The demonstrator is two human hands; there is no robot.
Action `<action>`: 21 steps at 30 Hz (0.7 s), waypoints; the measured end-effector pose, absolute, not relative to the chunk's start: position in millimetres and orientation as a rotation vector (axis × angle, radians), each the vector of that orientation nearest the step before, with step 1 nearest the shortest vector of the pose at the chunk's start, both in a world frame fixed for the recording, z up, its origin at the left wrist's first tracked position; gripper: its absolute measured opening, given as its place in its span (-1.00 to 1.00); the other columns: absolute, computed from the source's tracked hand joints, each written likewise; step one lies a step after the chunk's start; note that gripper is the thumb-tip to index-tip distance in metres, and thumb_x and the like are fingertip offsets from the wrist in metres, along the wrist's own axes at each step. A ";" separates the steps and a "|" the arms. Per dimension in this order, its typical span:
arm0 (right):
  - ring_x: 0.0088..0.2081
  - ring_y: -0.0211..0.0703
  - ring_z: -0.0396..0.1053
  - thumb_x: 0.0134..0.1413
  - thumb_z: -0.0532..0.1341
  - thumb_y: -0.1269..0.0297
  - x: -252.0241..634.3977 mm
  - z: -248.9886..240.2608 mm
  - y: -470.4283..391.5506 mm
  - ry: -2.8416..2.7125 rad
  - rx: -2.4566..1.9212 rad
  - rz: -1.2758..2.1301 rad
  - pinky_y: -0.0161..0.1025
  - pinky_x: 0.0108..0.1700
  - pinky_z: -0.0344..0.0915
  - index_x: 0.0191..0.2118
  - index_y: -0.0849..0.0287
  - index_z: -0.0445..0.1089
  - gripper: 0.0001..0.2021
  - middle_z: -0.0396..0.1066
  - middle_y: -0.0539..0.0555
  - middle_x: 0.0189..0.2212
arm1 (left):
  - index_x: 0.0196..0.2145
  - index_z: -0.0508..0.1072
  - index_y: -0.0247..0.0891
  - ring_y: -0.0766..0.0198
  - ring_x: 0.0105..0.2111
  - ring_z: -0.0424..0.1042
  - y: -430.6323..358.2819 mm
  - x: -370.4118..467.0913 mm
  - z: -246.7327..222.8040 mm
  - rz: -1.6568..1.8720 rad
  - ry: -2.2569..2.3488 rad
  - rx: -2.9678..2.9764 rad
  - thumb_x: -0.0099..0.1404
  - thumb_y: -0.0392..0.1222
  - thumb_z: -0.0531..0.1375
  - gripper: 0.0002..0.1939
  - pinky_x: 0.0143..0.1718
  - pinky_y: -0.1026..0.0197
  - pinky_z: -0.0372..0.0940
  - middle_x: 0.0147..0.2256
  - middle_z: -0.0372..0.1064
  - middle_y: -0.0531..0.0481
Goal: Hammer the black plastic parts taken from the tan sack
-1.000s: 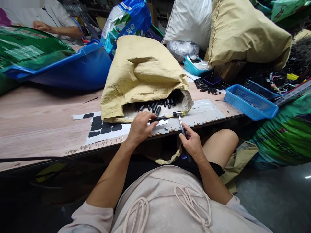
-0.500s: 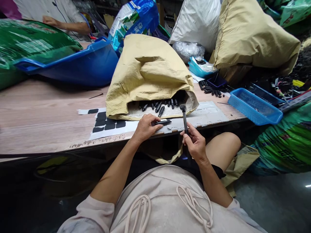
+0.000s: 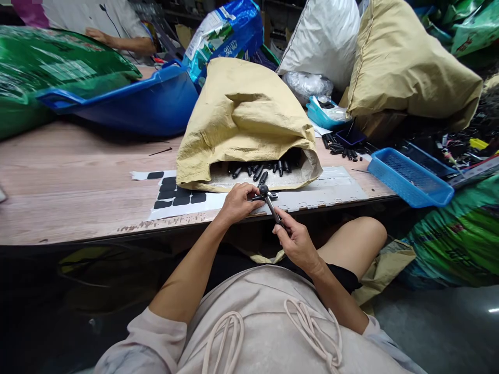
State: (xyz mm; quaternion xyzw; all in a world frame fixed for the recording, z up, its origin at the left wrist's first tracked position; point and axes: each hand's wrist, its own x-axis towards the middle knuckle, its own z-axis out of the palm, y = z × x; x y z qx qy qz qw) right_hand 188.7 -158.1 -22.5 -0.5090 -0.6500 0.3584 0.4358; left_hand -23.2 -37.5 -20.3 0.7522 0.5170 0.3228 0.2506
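Observation:
At the table's front edge my left hand (image 3: 238, 202) pinches a slim black part (image 3: 270, 197) that points to the right. My right hand (image 3: 296, 239) grips a dark rod-shaped tool (image 3: 272, 209), tilted up and left. The tool's round head lies over the black part, close to my left fingertips; whether they touch cannot be told. Just behind my hands lies a tan sack (image 3: 245, 114), its mouth facing me, with several black cylindrical pieces (image 3: 263, 177) inside. Black rounded-square stickers (image 3: 181, 200) on a white sheet lie left of my left hand.
A blue basin (image 3: 136, 101) and a green bag (image 3: 58, 72) stand at the left. On the right are a blue tray (image 3: 409, 176), loose black pieces (image 3: 345, 150) and a large tan sack (image 3: 405, 62). Behind the basin, another person's forearm (image 3: 132, 44) shows.
My right hand has moved left with the tool, whose head has come over the black part. The camera view has shifted slightly. My left hand keeps its hold.

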 end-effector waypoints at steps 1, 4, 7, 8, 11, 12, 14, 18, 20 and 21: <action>-0.34 -0.14 0.46 0.36 0.22 0.18 187.7 -23.0 -157.9 -1.616 -1.268 0.895 -0.24 -0.27 0.49 0.40 0.09 0.48 -0.45 0.58 0.08 -0.30 | -0.26 0.61 -0.15 0.08 -0.14 0.46 -37.7 -22.8 -20.1 0.882 1.405 2.049 0.20 -0.16 0.43 -0.86 -0.06 0.08 0.36 -0.25 0.56 0.01; -0.36 -0.16 0.46 0.37 0.21 0.18 187.3 -25.6 -157.3 -1.598 -1.277 0.901 -0.25 -0.27 0.49 0.41 0.09 0.46 -0.45 0.58 0.06 -0.30 | -0.25 0.64 -0.15 0.08 -0.13 0.47 -38.2 -21.9 -20.1 0.898 1.403 2.043 0.19 -0.12 0.44 -0.83 -0.03 0.07 0.37 -0.23 0.58 0.01; -0.38 -0.19 0.45 0.39 0.19 0.18 188.7 -26.9 -157.2 -1.599 -1.283 0.920 -0.27 -0.28 0.48 0.43 0.09 0.44 -0.44 0.57 0.04 -0.32 | -0.25 0.68 -0.15 0.08 -0.14 0.48 -38.4 -21.2 -20.4 0.906 1.412 2.026 0.20 -0.10 0.45 -0.83 -0.02 0.06 0.38 -0.24 0.59 0.00; -0.38 -0.19 0.45 0.39 0.19 0.18 189.1 -26.6 -157.2 -1.604 -1.283 0.926 -0.27 -0.28 0.48 0.43 0.09 0.44 -0.44 0.56 0.04 -0.32 | -0.25 0.69 -0.14 0.07 -0.14 0.48 -38.3 -21.0 -20.4 0.907 1.414 2.021 0.20 -0.10 0.45 -0.84 -0.02 0.06 0.37 -0.25 0.59 0.00; -0.37 -0.18 0.45 0.40 0.19 0.18 188.5 -23.3 -158.3 -1.611 -1.269 0.928 -0.26 -0.27 0.49 0.44 0.08 0.43 -0.44 0.56 0.05 -0.32 | -0.26 0.70 -0.14 0.07 -0.14 0.48 -37.2 -20.9 -20.6 0.905 1.411 2.013 0.20 -0.10 0.46 -0.85 -0.04 0.07 0.37 -0.25 0.59 -0.01; -0.37 -0.17 0.45 0.40 0.19 0.18 187.7 -21.9 -158.9 -1.610 -1.262 0.920 -0.25 -0.27 0.49 0.45 0.08 0.42 -0.44 0.57 0.06 -0.31 | -0.26 0.70 -0.14 0.07 -0.14 0.48 -36.7 -21.0 -20.6 0.906 1.408 2.013 0.19 -0.11 0.46 -0.84 -0.04 0.07 0.38 -0.25 0.59 -0.01; -0.35 -0.15 0.46 0.40 0.19 0.18 185.5 -19.4 -160.3 -1.608 -1.250 0.898 -0.23 -0.27 0.50 0.46 0.08 0.41 -0.43 0.58 0.08 -0.28 | -0.27 0.68 -0.15 0.07 -0.15 0.48 -35.9 -21.0 -20.5 0.907 1.404 2.019 0.18 -0.12 0.47 -0.85 -0.04 0.08 0.37 -0.26 0.58 -0.01; -0.33 -0.12 0.49 0.40 0.18 0.19 181.3 -17.8 -161.8 -1.642 -1.260 0.896 -0.21 -0.25 0.51 0.45 0.08 0.42 -0.43 0.58 0.10 -0.27 | -0.38 0.62 -0.18 0.12 -0.21 0.44 -35.2 -20.7 -19.5 0.893 1.415 2.036 0.19 -0.16 0.46 -0.89 -0.10 0.11 0.33 -0.33 0.53 0.02; -0.31 -0.11 0.50 0.39 0.17 0.20 180.9 -18.7 -161.5 -1.659 -1.275 0.908 -0.21 -0.24 0.52 0.44 0.09 0.43 -0.44 0.59 0.09 -0.27 | -0.41 0.61 -0.18 0.13 -0.22 0.43 -35.4 -20.5 -19.1 0.883 1.419 2.039 0.19 -0.17 0.46 -0.88 -0.13 0.13 0.32 -0.35 0.51 0.03; -0.30 -0.11 0.51 0.39 0.16 0.20 181.3 -19.3 -161.2 -1.658 -1.281 0.908 -0.21 -0.24 0.52 0.44 0.09 0.43 -0.43 0.59 0.09 -0.26 | -0.40 0.62 -0.18 0.13 -0.22 0.43 -35.6 -20.4 -19.0 0.885 1.418 2.034 0.19 -0.17 0.46 -0.89 -0.13 0.13 0.32 -0.35 0.52 0.03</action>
